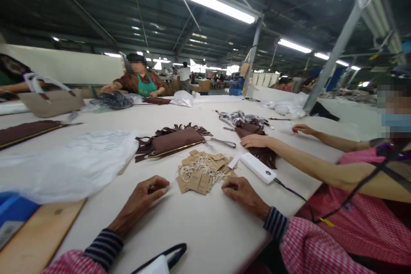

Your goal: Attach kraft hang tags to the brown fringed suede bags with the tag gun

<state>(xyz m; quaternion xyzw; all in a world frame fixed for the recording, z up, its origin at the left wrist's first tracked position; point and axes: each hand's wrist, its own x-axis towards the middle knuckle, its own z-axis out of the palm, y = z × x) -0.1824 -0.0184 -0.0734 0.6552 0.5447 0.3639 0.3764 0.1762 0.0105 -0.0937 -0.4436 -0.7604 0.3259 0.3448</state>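
Two hands are rested on the white tabletop [205, 231], one at each side of a heap of tags [203, 170]. The left hand [141, 199] is curled, its fingers closed on something small and dark that cannot be made out. The right hand [240, 190] lies knuckles up at the heap's right edge; whether anything is gripped cannot be told. White strings are tangled over the brown tags, and any printing on them is too small to be read. Just behind, a fringed pouch [173, 141] is laid flat. A co-worker's hand [255, 140] is placed on another brown pouch, beside a white power bank [258, 168].
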